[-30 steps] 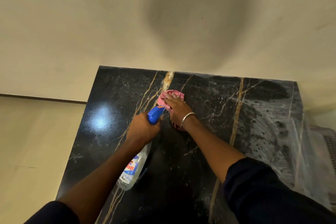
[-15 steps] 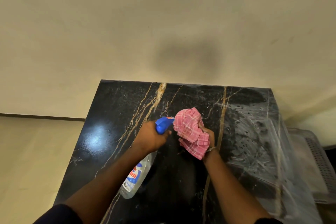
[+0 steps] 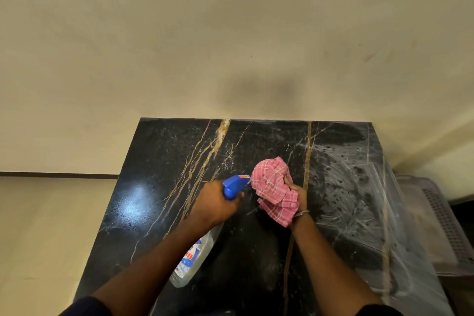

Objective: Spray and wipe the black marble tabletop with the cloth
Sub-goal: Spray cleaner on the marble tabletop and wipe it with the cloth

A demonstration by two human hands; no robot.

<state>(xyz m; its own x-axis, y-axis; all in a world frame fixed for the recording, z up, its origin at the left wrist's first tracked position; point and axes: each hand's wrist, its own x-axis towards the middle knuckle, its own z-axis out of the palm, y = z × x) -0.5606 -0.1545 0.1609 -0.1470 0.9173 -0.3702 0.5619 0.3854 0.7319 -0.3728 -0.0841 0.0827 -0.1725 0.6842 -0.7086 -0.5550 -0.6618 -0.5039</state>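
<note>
The black marble tabletop with gold and white veins fills the lower middle of the head view. My left hand grips a clear spray bottle by its neck; its blue nozzle points right at the cloth. My right hand, palm turned up, holds a bunched pink checked cloth lifted above the marble, just right of the nozzle. A metal bangle sits on that wrist.
The tabletop's right part shows whitish smeared streaks and dark droplets. A grey perforated plastic crate stands beside the table's right edge. A beige wall rises behind the table, and pale floor lies to the left.
A second ago my right hand pressed the cloth flat on the marble near the far edge. It has since lifted the cloth, turned palm up, and holds it beside the nozzle.
</note>
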